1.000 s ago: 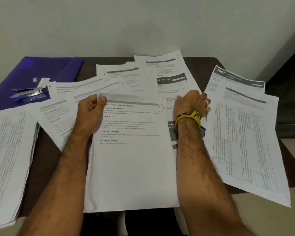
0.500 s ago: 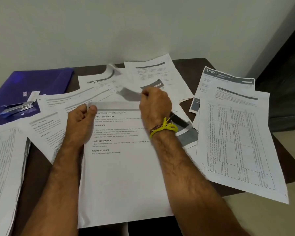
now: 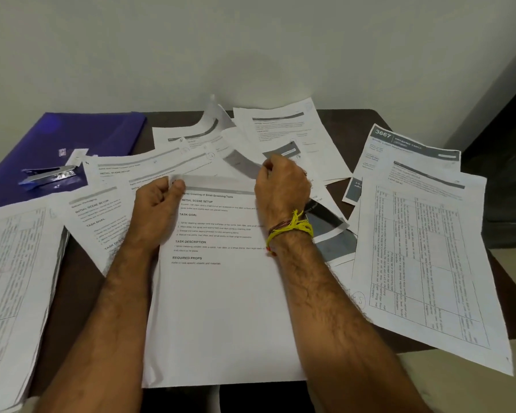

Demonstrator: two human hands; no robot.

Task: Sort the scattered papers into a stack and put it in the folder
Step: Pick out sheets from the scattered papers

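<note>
White printed papers lie scattered over a dark table [image 3: 81,278]. In front of me lies the centre stack [image 3: 221,308], its top sheet headed with task text. My left hand [image 3: 155,210] pinches the stack's top left edge between thumb and fingers. My right hand [image 3: 280,186], with a yellow thread on the wrist, grips a sheet with a grey band [image 3: 242,162] just beyond the stack's top edge. That sheet lifts off the table and curls up at its far end. The purple folder [image 3: 72,144] lies shut at the far left.
A silver stapler [image 3: 49,175] sits on the folder's near corner. A thick pile of table-printed sheets [image 3: 9,278] hangs over the left edge. Two sheets with tables and a "3667" header [image 3: 423,248] cover the right side. A white wall stands behind the table.
My right hand came in from the right, took hold of the grey-banded sheet and drew it toward the centre stack; the sheet's far end has curled up. My left hand stayed put.
</note>
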